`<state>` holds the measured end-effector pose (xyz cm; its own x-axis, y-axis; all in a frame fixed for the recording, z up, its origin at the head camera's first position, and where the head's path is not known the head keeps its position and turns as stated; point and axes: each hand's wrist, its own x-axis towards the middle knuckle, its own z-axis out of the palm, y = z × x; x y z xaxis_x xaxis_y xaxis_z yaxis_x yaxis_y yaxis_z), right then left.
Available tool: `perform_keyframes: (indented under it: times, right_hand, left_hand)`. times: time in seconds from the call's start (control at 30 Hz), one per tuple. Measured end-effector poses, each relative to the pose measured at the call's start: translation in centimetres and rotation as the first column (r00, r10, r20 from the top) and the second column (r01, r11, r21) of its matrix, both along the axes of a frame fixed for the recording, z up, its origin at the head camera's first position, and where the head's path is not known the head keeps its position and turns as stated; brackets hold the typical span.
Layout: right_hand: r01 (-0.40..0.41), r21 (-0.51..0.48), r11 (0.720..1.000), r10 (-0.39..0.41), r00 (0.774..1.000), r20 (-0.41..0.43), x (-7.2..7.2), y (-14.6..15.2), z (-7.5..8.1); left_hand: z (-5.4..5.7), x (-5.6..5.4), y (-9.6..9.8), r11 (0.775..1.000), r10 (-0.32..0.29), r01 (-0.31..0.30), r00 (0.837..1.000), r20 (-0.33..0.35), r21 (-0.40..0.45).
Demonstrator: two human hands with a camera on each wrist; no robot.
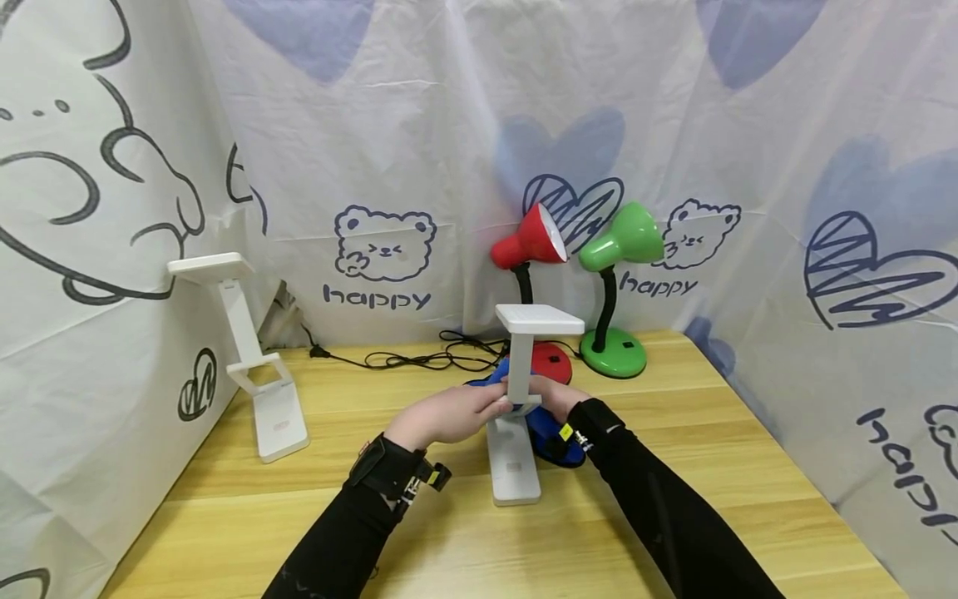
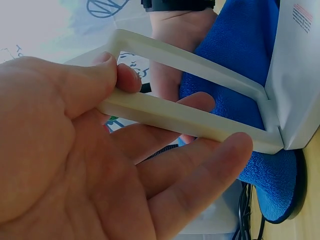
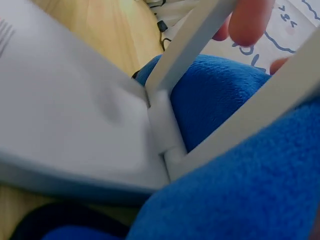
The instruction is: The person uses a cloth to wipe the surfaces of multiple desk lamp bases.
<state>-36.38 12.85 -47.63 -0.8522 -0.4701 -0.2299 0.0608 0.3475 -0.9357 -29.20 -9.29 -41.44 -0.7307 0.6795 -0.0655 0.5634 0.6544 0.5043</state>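
A white folding desk lamp (image 1: pixel 513 466) stands in the middle of the table, its flat head on top. In the left wrist view my left hand (image 2: pixel 95 115) pinches the upper end of the lamp's open lower frame (image 2: pixel 190 117) between thumb and finger, the other fingers spread along it. My right hand (image 1: pixel 552 394) is on the lamp's far right side with a fuzzy blue cloth (image 1: pixel 550 433) edged in black. In the right wrist view the cloth (image 3: pixel 240 175) lies against the frame beside its hinge (image 3: pixel 165 120); most of the right hand's fingers are hidden.
A second white folding lamp (image 1: pixel 280 420) stands at the left. Behind are a red lamp (image 1: pixel 529 237) and a green lamp (image 1: pixel 614 353). A black cord (image 1: pixel 404 359) lies along the table's back edge, before a printed curtain (image 1: pixel 479 166).
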Motion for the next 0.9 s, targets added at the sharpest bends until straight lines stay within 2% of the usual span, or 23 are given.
perform_keyframes:
  times: [0.27,0.43,0.53,0.7,0.9]
  right_hand:
    - [-0.019,0.089,0.996,0.021,1.000,-0.020,0.5,1.3,0.6]
    - [0.056,0.196,0.979,-0.062,0.998,0.022,0.6,2.3,1.3]
    - [0.066,0.224,0.972,-0.075,0.997,0.034,0.6,2.3,1.6]
    - [-0.016,0.188,0.982,0.013,1.000,0.014,0.2,1.6,1.7]
    - [-0.053,0.128,0.990,0.052,0.999,0.017,-0.3,0.0,1.4]
  left_hand:
    - [0.1,0.1,0.0,1.000,0.008,-0.008,1.000,0.008,0.002]
    - [0.3,0.1,0.1,1.000,0.016,-0.016,1.000,0.017,-0.005]
    - [0.3,0.1,0.1,1.000,0.011,-0.011,1.000,0.017,-0.005]
    - [0.2,0.1,0.0,1.000,-0.007,0.007,1.000,0.015,-0.003]
    - [0.1,0.1,-0.1,1.000,-0.008,0.008,1.000,0.011,-0.005]
